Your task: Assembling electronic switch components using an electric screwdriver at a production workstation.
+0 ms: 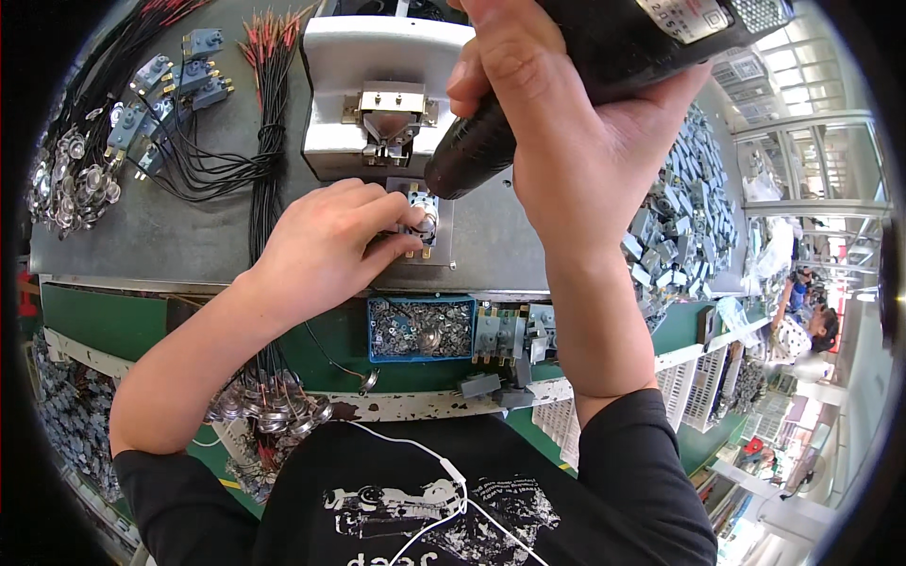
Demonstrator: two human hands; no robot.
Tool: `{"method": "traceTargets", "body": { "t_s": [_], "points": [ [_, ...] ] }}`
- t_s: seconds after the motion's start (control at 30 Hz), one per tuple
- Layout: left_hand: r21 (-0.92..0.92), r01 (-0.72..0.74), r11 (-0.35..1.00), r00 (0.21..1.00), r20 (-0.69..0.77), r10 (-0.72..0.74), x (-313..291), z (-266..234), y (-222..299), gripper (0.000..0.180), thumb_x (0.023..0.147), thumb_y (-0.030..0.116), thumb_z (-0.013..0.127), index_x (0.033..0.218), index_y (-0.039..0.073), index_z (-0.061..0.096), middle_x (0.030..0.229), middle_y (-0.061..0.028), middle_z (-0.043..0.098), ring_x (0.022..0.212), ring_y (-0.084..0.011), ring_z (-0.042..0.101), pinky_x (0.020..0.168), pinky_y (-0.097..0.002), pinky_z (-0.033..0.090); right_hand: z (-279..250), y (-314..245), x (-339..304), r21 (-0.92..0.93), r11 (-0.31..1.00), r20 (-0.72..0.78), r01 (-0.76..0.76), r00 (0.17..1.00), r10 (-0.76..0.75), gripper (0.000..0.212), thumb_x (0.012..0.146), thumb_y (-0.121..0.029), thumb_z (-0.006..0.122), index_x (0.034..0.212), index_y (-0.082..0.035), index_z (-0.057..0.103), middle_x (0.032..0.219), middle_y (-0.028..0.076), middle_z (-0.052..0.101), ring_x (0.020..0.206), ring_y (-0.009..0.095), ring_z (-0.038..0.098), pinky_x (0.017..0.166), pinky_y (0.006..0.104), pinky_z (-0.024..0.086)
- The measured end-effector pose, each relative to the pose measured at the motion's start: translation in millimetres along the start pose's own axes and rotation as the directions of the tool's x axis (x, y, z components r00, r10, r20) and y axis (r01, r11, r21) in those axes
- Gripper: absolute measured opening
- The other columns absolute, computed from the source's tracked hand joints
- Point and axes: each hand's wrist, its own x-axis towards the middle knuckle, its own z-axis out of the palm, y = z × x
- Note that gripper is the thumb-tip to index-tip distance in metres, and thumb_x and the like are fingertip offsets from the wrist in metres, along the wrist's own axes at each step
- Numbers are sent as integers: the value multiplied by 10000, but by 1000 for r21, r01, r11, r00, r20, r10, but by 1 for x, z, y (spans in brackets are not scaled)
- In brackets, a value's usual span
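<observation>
My right hand (pixel 585 141) is wrapped round a black handheld power tool (pixel 477 151), which looks like an electric screwdriver. Its tapered nose points down and left, just over a small switch-like part (pixel 427 224) with a silvery round piece and brass terminals. My left hand (pixel 326 226) pinches this part with thumb and fingers, against a metal plate (pixel 442 253) on the grey bench. Whether the tool's tip touches the part cannot be made out. Behind the part stands a silvery metal fixture (pixel 330 90) with a bracket (pixel 392 123) on its front.
Black wire bundles (pixel 269 160) and grey switch blocks (pixel 193 80) lie at left, silvery discs (pixel 75 179) beyond. A blue tray (pixel 422 359) of small metal hardware sits below the bench edge (pixel 189 286). Many grey blocks (pixel 689 203) are heaped at right. Another person (pixel 807 330) is far right.
</observation>
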Motion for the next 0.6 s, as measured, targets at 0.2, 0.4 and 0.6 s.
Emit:
{"method": "traceTargets", "body": {
  "t_s": [0.2,0.4,0.6],
  "points": [
    [1,3,1000,1000,-11,-3,-2,0,-2,188,881,216,765,1008,103,683,879,-52,662,857,-277,653,733,-415,539,10,21,-4,184,981,-28,66,998,-62,341,869,124,740,1133,50,536,935,107,688,752,119,675,599,260,560],
    [16,-23,1000,999,-38,24,5,-2,1,207,884,217,761,1027,90,680,1083,-77,664,961,-289,661,804,-418,554,13,30,5,158,961,-35,225,974,-223,315,860,123,747,1103,61,556,921,105,692,745,125,675,605,254,558],
    [8,0,1000,999,-33,0,-3,2,0,216,884,211,762,1028,81,668,1232,-75,666,1036,-302,673,842,-411,568,8,10,-7,12,996,124,91,988,-92,226,858,141,735,1039,72,619,870,113,702,697,131,676,604,249,556]
  ]
}}
